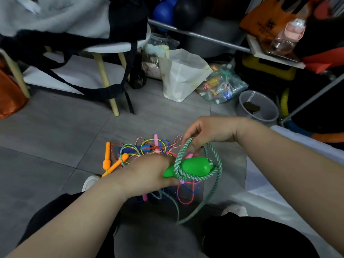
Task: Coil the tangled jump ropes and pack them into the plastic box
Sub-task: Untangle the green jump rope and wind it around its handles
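Observation:
My left hand (pixel 149 174) grips a bright green jump-rope handle (pixel 191 167). A green-and-white braided rope (pixel 179 159) loops around that handle, and my right hand (pixel 206 133) pinches the rope just above it. The rope's free end trails down between my knees. Behind my hands, a tangle of jump ropes (pixel 149 148) lies on the grey tiled floor: red-white, yellow, blue and pink cords with orange handles (pixel 111 162), a blue handle (pixel 128 148) and a pink handle (pixel 156 139). No plastic box is clearly in sight.
A small white table (pixel 119 46) with wooden legs and a black bag stands at back left. A white paper bag (pixel 182 77), a clear bag of snacks (pixel 221 86) and a grey plastic bowl (pixel 258 107) sit at the back right. A white surface (pixel 279 183) lies at my right.

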Demonstrator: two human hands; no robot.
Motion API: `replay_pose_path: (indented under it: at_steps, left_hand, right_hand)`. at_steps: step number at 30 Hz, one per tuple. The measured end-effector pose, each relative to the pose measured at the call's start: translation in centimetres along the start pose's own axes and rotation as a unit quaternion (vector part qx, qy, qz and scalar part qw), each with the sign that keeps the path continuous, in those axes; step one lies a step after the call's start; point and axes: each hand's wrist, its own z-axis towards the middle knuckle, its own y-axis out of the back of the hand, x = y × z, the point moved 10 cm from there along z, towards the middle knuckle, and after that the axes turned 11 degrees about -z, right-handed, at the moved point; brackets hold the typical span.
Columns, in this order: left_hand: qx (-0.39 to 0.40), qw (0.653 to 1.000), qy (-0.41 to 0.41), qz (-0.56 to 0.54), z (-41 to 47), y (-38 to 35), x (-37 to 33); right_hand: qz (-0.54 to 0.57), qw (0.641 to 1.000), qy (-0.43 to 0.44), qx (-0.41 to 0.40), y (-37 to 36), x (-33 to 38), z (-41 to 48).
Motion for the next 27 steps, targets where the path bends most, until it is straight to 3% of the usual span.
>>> replay_pose_path:
  at_steps: [3,5,8,12,15,19,22,24,27]
  left_hand:
    - [0.0,0.999,-0.012,-0.032,-0.4,0.1,-0.8]
    - [-0.041,0.99,-0.023,-0.133,-0.7,1.5,-0.9]
    - [-0.152,0.95,0.001,-0.273,-0.8,4.2,1.2]
    - [-0.187,0.897,0.069,-0.394,-0.3,3.9,3.9]
    - [-0.187,0.874,0.096,-0.438,0.0,3.2,5.0]
    - [-0.168,0.928,0.098,-0.317,0.6,2.7,4.7]
    - [-0.131,0.942,0.097,-0.294,0.9,1.3,4.1]
    - [-0.1,0.916,0.105,-0.373,0.9,0.2,4.0]
    - [-0.064,0.85,0.119,-0.508,0.8,-1.0,3.5]
  right_hand:
    - [0.072,0.997,0.018,-0.028,0.7,-0.1,0.2]
    - [0.137,0.989,0.011,-0.062,0.3,-1.1,0.6]
    - [0.23,0.964,0.015,-0.134,-1.1,-2.6,0.9]
    - [0.25,0.953,0.029,-0.172,-3.6,-2.1,0.8]
    - [0.302,0.929,0.033,-0.213,-4.2,-2.0,0.6]
    - [0.291,0.909,0.003,-0.299,-4.2,-3.0,0.7]
    - [0.343,0.888,-0.026,-0.305,-5.1,-4.5,1.1]
    - [0.351,0.89,-0.015,-0.291,-5.4,-4.9,1.6]
    - [0.378,0.888,0.018,-0.261,-5.3,-4.4,1.8]
